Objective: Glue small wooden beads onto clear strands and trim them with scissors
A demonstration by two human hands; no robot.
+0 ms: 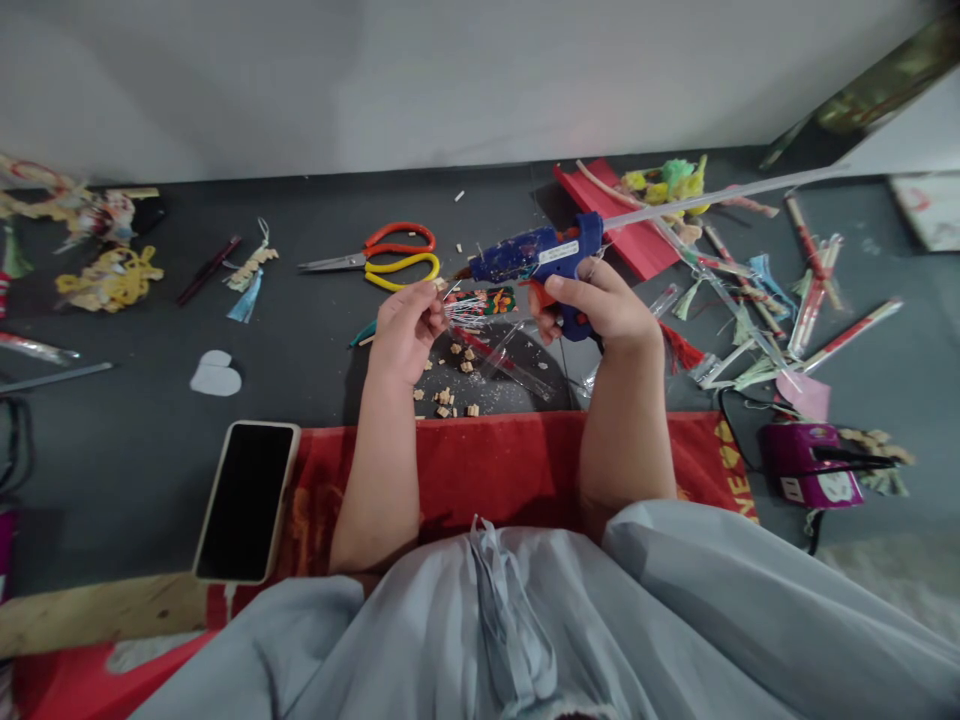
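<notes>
My right hand (600, 300) is wrapped round the grip of a blue hot glue gun (525, 255), its nozzle pointing left. A long clear glue stick (720, 197) sticks out of its back. My left hand (409, 325) is closed in a pinch by the nozzle, on a small pale wooden piece (439, 286) mostly hidden by the fingers. Below the gun lies a dark patterned packet (499, 300) with thin white strands (466, 312) spread beside it. Small wooden bits (444, 398) are scattered between my forearms.
Scissors (375, 262) with red and yellow handles lie left of my hands. A phone (247, 500) rests front left, on a red towel's (487, 460) edge. Tassels and wrapped sticks (814, 295) crowd the right, near a purple box (810, 465) with a cord. A wall stands behind.
</notes>
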